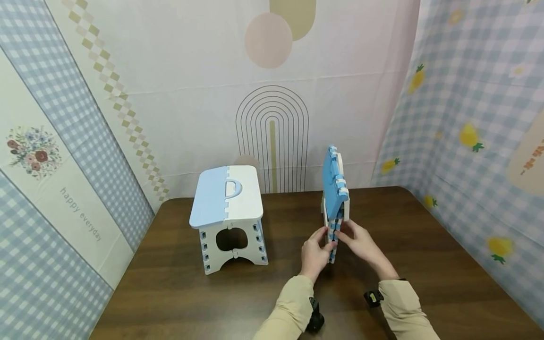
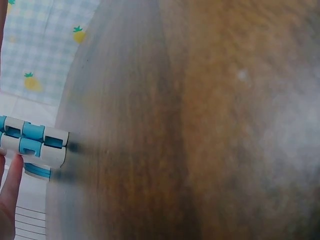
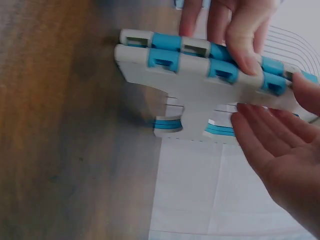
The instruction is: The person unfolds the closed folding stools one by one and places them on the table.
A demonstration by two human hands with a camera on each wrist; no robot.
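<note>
A folding step stool (image 1: 333, 189), blue and white, stands folded nearly flat and on edge on the table. My left hand (image 1: 315, 252) holds its near edge from the left. In the right wrist view, the thumb of my left hand (image 3: 245, 35) presses on the interlocking leg edges. My right hand (image 1: 361, 242) grips the same stool from the right, thumb on the near edge and fingers along the white side panel (image 3: 200, 95). Only a corner of the folded stool (image 2: 37, 142) and a few fingers (image 2: 11, 187) show in the left wrist view.
A second folding stool (image 1: 225, 196), light blue and white, stands unfolded to the left on the brown wooden table (image 1: 178, 302). Patterned cloth (image 1: 191, 94) hangs behind the table, with checked cloth (image 1: 488, 156) at the right side. Each wrist carries a small black camera (image 1: 315, 317).
</note>
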